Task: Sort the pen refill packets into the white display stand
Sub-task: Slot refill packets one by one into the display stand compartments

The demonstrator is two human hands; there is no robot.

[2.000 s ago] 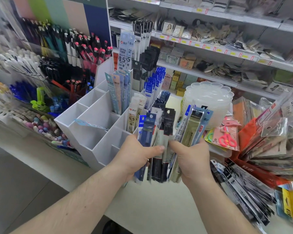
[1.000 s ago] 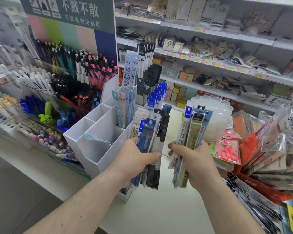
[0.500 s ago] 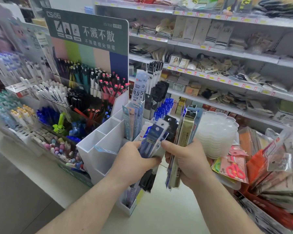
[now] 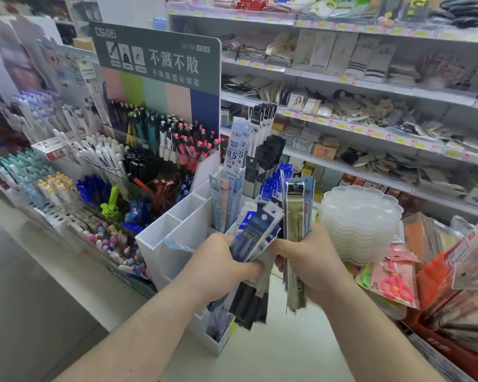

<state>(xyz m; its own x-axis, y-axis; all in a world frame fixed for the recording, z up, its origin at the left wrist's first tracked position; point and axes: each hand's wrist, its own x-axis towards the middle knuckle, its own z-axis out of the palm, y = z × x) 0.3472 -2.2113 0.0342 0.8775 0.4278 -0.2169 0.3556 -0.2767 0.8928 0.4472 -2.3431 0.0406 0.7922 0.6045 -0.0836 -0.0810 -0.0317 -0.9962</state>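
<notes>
Head view, shop aisle. Both hands are raised in front of the white plastic display stand with open compartments (image 4: pixel 186 232), which sits on the pale bench (image 4: pixel 260 354) near its left edge.

Left hand (image 4: pixel 218 264): grip closed around a fanned bundle of dark blue and black pen refill packets (image 4: pixel 255 235), thumb across their fronts; the lower ends hang below the fist.

Right hand (image 4: pixel 313 264): grip closed around a separate bundle, an olive-gold refill packet with a black header (image 4: pixel 295 216) in front, light blue packets behind it. The two bundles are just beside each other; contact cannot be told.

Stand's rear compartments hold upright pale blue refill packets (image 4: pixel 225 201); front-left compartments show only white walls.

A stack of translucent scalloped plastic trays (image 4: pixel 360 224) sits to the right of the hands.
</notes>
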